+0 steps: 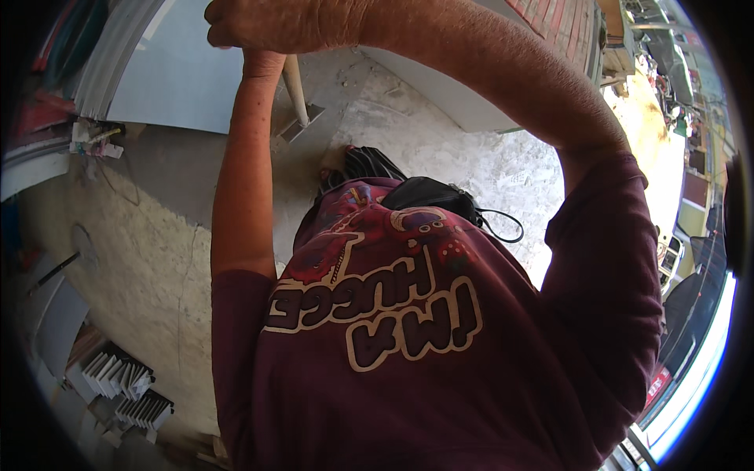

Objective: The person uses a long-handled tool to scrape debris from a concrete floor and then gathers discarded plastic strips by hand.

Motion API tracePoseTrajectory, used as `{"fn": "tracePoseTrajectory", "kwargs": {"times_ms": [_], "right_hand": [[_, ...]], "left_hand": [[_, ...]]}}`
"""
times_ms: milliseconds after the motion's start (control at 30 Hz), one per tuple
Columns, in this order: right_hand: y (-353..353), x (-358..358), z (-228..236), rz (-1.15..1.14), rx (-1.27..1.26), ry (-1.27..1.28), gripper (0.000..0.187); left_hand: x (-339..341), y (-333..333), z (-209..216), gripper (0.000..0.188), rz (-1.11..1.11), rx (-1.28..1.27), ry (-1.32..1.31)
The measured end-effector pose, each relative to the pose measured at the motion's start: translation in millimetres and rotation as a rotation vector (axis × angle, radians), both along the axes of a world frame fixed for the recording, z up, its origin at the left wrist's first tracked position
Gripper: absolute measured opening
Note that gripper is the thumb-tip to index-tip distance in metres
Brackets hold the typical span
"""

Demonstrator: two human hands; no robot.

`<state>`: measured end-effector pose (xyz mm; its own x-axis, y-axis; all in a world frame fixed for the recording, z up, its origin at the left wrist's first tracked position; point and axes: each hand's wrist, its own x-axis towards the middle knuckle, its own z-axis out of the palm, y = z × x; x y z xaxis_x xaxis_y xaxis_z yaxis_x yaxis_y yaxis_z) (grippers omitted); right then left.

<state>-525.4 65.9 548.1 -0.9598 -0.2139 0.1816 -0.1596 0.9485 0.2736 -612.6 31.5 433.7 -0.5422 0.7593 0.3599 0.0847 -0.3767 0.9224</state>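
Note:
At the top edge, my right hand (283,23) is closed, its fingers curled in at the left; what lies inside them is hidden. My left hand (265,63) is raised just below and behind it. Only its wrist and base show, and its fingers are covered by the right hand. A wooden pole (295,94) comes out from beneath the two hands and runs down to a flat grey plate (305,122) near the floor. Whether either hand grips this pole cannot be made out.
A pale blue-grey panel (177,74) stands at the upper left. A light board (440,86) and red slats (561,23) are at the upper right. Stacked white pieces (118,377) lie at the lower left on the concrete floor (173,259). A black bag (428,192) hangs at my waist.

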Motion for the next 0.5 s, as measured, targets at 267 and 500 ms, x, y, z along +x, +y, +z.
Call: {"fn": "tracePoseTrajectory", "kwargs": {"times_ms": [267,500], "right_hand": [[-52,10,-106,-0.427,-1.037,0.355,0.023],[-48,4,-164,-0.56,-1.697,0.352,0.034]], "left_hand": [[-27,-32,-9,0.024,0.243,-0.076,-0.177],[-31,-41,-8,0.018,0.438,-0.154,-0.118]]}}
